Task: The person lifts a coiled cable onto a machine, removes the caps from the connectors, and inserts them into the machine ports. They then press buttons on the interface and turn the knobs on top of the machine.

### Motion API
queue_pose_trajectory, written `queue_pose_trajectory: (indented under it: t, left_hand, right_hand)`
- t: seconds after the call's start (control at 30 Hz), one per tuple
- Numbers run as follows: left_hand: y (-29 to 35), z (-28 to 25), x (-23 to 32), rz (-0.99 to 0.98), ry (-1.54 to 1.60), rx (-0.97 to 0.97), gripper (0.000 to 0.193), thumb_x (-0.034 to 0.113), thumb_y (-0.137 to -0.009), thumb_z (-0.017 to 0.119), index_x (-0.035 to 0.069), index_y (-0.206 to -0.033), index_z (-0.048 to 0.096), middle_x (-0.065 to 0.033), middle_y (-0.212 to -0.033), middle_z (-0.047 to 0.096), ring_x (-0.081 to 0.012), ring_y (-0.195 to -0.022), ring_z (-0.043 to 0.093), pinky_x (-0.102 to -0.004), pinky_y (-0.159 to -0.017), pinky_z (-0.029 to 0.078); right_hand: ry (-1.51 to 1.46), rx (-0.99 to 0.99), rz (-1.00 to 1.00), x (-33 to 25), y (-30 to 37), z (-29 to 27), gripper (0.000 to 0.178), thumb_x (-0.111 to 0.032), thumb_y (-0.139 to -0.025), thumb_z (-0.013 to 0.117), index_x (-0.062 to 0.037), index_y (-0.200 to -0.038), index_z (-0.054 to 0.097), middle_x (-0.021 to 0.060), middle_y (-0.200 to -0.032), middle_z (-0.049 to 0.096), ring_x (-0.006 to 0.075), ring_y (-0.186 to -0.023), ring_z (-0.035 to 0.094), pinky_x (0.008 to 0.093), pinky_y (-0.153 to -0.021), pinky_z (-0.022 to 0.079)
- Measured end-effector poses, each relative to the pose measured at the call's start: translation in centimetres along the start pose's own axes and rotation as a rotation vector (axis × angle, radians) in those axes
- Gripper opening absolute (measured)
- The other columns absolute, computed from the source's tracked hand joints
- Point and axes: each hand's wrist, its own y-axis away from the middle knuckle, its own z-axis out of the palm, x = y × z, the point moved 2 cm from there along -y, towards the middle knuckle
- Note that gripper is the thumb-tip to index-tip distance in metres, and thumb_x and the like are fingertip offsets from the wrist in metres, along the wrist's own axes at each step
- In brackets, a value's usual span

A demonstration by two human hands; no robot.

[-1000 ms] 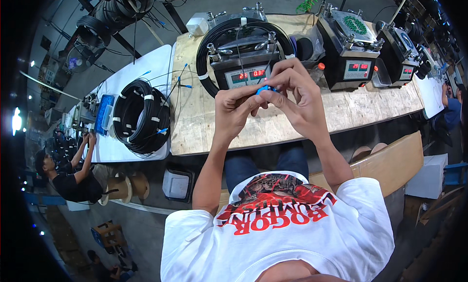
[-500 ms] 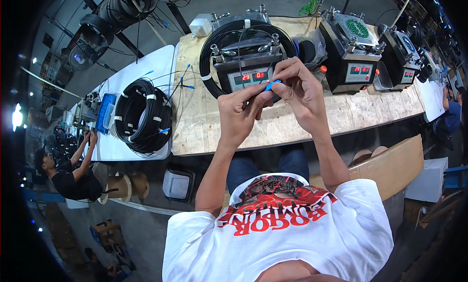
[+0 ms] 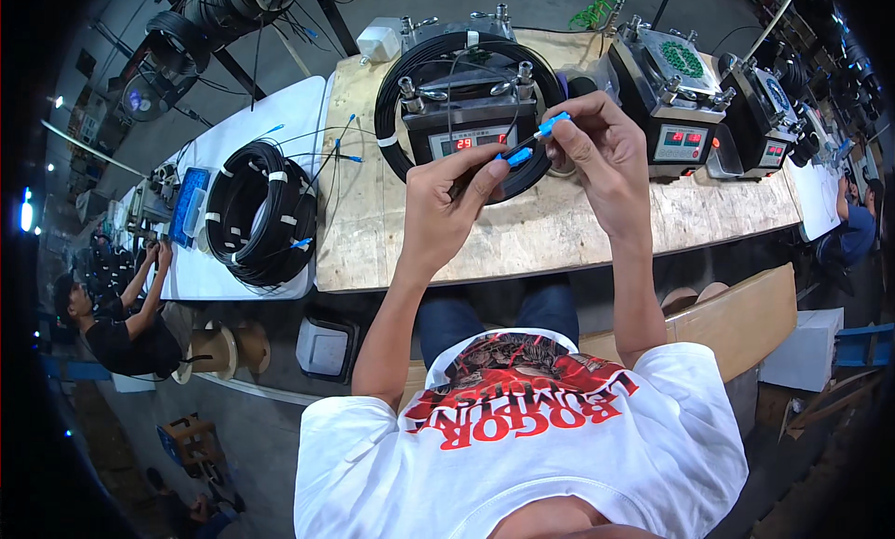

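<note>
Between the thumb and fingers of my left hand is a blue cable connector. My right hand, slightly higher and to the right, pinches a second blue connector. The two connectors are close together but apart, with a thin dark line between them. Just beyond my hands, a coil of black cable rests around a bench machine with metal clamps and a red-lit display. My fingers and the connectors cover part of that display.
Another black cable coil with blue-tipped ends lies on a white table at left. More clamp machines stand on the wooden bench at right. A co-worker works at far left. A cardboard piece lies below the bench.
My hands have drawn apart; the right one moved up and to the right. Two separate blue connectors now show where the blue parts were close together between my fingers.
</note>
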Motion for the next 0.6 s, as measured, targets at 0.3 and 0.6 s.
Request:
queue_pose_trajectory:
  t: [0.3,0.6]
  left_hand:
    - [-0.3,0.4,0.7,0.055,-0.076,-0.057,0.025,0.012,-0.094,0.068,0.0,-0.113,0.057,-0.0089,-0.076,0.071,-0.0051,-0.062,0.058,-0.0209,-0.054,0.044]
    - [0.0,-0.4,1.0,-0.031,0.026,-0.191,0.02,0.009,-0.098,0.06,0.002,-0.112,0.049,-0.0091,-0.087,0.07,-0.0049,-0.07,0.055,-0.0201,-0.062,0.043]
  right_hand:
    - [0.024,-0.02,-0.039,0.5,0.8,0.6,0.019,-0.014,-0.092,0.072,0.0001,-0.103,0.064,0.0044,-0.093,0.069,0.006,-0.083,0.062,0.02,-0.072,0.05]
    - [0.054,0.026,-0.113,0.8,1.3,0.8,0.022,-0.013,-0.092,0.071,0.0015,-0.106,0.064,0.0065,-0.093,0.07,0.0057,-0.08,0.063,0.0197,-0.067,0.049]
